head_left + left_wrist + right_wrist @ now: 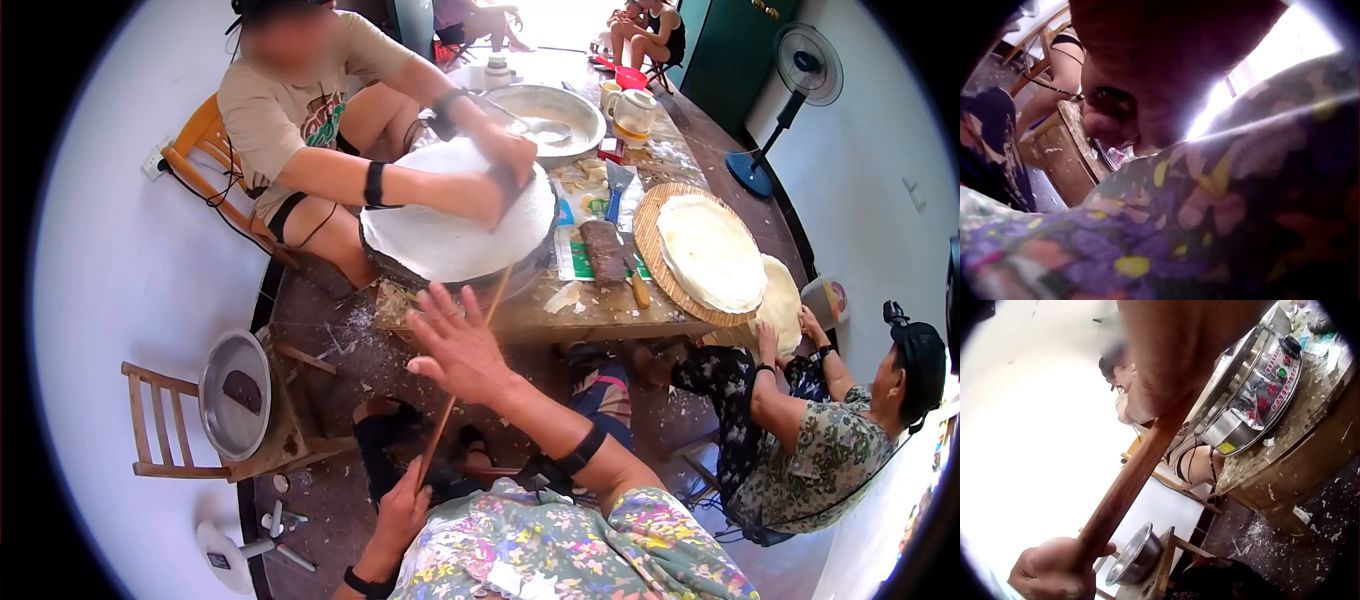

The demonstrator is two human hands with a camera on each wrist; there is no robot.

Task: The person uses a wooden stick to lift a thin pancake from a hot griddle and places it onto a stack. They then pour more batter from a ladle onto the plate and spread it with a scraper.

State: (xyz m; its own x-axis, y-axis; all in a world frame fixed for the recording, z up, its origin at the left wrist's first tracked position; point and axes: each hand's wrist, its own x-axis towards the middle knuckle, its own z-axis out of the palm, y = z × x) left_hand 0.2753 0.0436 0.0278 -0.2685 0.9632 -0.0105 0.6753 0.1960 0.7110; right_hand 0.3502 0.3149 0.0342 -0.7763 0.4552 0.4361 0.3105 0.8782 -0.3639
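Observation:
My left hand grips a long wooden stick near its lower end, close in front of my floral shirt. Farther up the stick, my right hand is held out with its fingers spread, overlapping the shaft. In the right wrist view, the stick runs up from the left hand's fingers to beneath my right hand. Its far tip points at a round electric griddle on the table. A white sheet of batter covers the griddle, and another person's hand sweeps a dark, blurred tool across it.
Thin pancakes lie stacked on a round woven mat. Beside it are a brown block and a scraper. A large metal basin stands behind. A person at right handles a pancake. A chair at left holds a basin.

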